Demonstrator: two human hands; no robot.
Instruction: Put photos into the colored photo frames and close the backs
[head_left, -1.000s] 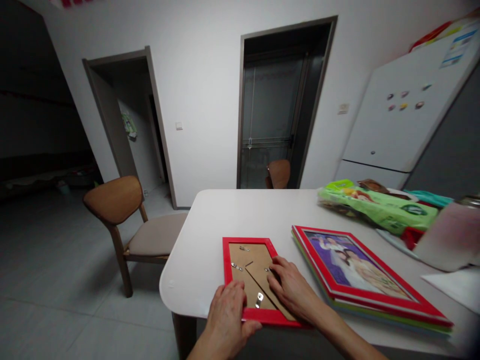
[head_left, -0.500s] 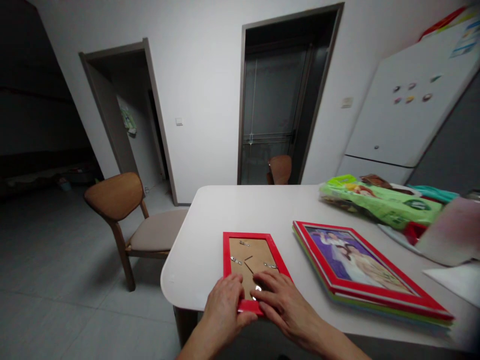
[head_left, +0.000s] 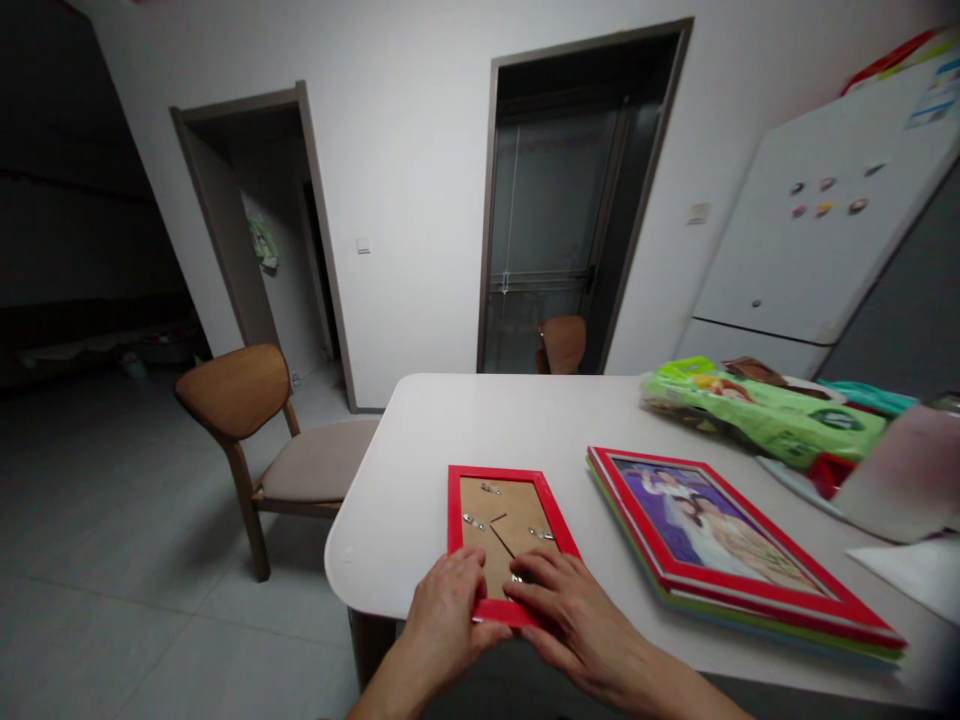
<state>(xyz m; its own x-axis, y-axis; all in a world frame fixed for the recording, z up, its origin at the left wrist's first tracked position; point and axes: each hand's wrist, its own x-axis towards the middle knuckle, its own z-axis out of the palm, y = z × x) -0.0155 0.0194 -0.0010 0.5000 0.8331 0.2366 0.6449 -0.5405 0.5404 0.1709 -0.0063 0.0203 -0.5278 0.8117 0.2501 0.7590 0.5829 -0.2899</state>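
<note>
Comparing: both hands slid from mid-backing to the near rail a second ago.
Left hand (head_left: 448, 612): fingers curled, pinching the red frame (head_left: 454, 512) edge.
Right hand (head_left: 571, 612): fingers flat beside a clip (head_left: 516, 577), gripping nothing.
Bench (head_left: 517, 420): frame sits put.

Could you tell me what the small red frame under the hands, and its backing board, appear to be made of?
The small red frame looks like glossy plastic or lacquered wood; its smooth, even red leaves that open. Its backing board looks like matt brown fibreboard or cardboard, with small metal clips that glint silver.
</note>
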